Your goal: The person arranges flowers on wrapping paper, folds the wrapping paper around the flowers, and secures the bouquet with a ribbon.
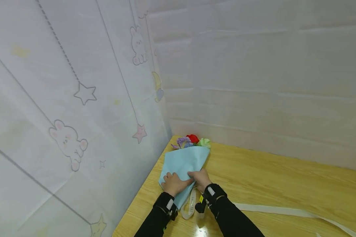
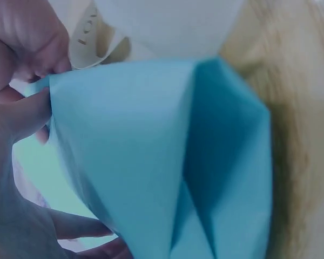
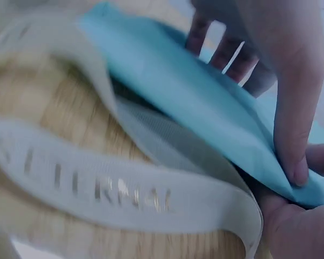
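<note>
A bouquet of artificial-looking flowers (image 1: 192,138), with red, purple, blue and green heads, lies wrapped in light blue paper (image 1: 185,161). My left hand (image 1: 174,184) rests across the lower wrap with its fingers spread, and its straight thumb (image 3: 294,135) presses on the paper's edge. Right beside that thumb, my right hand (image 1: 201,179) pinches the same edge, thumb on top and fingers beneath. A folded opening of the paper faces the left wrist view. A pale ribbon (image 3: 124,197) with printed capital letters loops by the right hand, partly under the wrap.
The wooden table (image 1: 255,174) meets a wall sheet printed with bunnies and stars (image 1: 66,138) at the left, and a plain white sheet (image 1: 255,82) behind. A long ribbon tail (image 1: 273,209) runs to the right over the table.
</note>
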{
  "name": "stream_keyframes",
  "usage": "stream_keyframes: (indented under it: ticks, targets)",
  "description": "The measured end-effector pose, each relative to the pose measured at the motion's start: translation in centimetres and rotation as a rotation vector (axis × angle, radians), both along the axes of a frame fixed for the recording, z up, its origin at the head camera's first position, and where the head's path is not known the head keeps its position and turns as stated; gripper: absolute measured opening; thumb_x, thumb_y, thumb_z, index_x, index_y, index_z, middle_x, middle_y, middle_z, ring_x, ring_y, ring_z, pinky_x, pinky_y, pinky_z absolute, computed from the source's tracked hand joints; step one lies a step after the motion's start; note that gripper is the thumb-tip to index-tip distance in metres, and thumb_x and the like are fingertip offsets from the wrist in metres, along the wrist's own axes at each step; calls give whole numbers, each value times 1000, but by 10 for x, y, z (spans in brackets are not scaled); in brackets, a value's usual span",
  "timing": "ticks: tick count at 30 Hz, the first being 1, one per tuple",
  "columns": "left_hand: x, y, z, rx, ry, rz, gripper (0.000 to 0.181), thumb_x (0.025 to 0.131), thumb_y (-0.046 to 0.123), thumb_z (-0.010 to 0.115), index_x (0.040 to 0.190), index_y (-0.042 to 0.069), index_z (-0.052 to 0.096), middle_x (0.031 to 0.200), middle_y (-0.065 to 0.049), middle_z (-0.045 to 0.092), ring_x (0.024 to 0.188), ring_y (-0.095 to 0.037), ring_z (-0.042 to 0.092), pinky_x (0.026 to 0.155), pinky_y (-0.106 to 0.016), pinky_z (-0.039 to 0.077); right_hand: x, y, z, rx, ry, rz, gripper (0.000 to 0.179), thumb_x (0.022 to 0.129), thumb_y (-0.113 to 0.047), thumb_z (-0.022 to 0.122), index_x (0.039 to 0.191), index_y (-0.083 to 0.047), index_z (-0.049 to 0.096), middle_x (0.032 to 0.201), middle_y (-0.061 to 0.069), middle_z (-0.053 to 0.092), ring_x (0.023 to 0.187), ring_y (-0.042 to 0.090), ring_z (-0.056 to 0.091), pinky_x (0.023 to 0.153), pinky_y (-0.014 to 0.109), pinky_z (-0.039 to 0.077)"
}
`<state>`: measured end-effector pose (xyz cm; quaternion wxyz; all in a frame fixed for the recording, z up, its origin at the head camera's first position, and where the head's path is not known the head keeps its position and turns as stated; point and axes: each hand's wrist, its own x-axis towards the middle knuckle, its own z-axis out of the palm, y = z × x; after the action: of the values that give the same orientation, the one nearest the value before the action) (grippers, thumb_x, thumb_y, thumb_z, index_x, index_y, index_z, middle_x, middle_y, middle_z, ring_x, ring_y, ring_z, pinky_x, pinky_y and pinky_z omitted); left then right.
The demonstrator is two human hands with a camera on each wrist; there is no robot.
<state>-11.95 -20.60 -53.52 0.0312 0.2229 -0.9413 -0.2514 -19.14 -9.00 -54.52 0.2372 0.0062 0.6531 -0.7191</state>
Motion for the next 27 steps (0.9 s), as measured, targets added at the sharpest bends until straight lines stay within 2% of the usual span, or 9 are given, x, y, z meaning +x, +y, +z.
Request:
stream_keyframes:
  ticks: [2,4,10,14,18,20,22,25,27]
  targets:
    - [0,-1,2,44,12,-4,96,76,69,77,127,-11,59,124,-33,49,119,-51,46,93,-72,37,-1,-2,-1,-92,-80,4,55,96,1,63,137,19,32,136,33,40,129,50,44,108,57,40]
    - [1,-1,3,70,23,-12,96,75,66,79,129,-11,58,124,-34,49,118,-52,46,93,-73,37,-1,-3,-2,-133,-117,5,52,97,1,63,136,18,32,134,31,39,128,48,45,108,57,40]
    - [3,-5,3,148,3,-34,103,73,65,82,137,-9,53,127,-33,48,118,-51,46,94,-72,37,0,-7,-7,-127,-94,-20,51,94,8,58,135,17,28,133,28,34,123,43,39,110,55,35]
    - [0,-9,5,202,87,-28,111,72,66,83,145,-9,46,130,-34,44,119,-51,43,94,-70,35,-3,-5,-3,-194,-89,13,48,97,5,55,133,13,26,132,25,33,122,41,40,108,53,37]
    - [-6,-12,8,264,165,-22,119,75,67,80,157,-4,30,146,-34,36,133,-53,36,103,-70,29,-7,6,5,-290,-63,70,45,97,2,54,134,7,29,131,21,38,119,35,46,102,46,43]
    - [-10,-12,11,296,183,-19,121,77,68,78,160,-1,24,154,-34,30,141,-55,29,108,-72,22,-9,12,10,-332,-56,84,47,95,4,54,135,4,30,132,18,40,120,32,47,102,43,43]
    - [-14,-11,14,305,198,-14,121,78,71,75,161,2,21,158,-34,24,145,-56,22,109,-75,16,-10,18,15,-376,-52,100,51,95,6,52,139,2,28,135,17,39,122,31,46,104,43,41]
    - [-21,-6,21,269,210,5,117,81,76,67,163,8,18,163,-32,16,148,-56,13,110,-77,11,-10,28,23,-406,-56,113,55,97,5,54,145,-3,27,140,15,39,126,29,47,108,44,40]
    - [-25,-1,26,271,226,-5,113,85,76,62,164,9,17,163,-32,14,148,-56,14,110,-76,14,-11,35,29,-434,-47,118,59,97,5,54,148,-6,26,143,14,39,128,29,47,110,46,40]
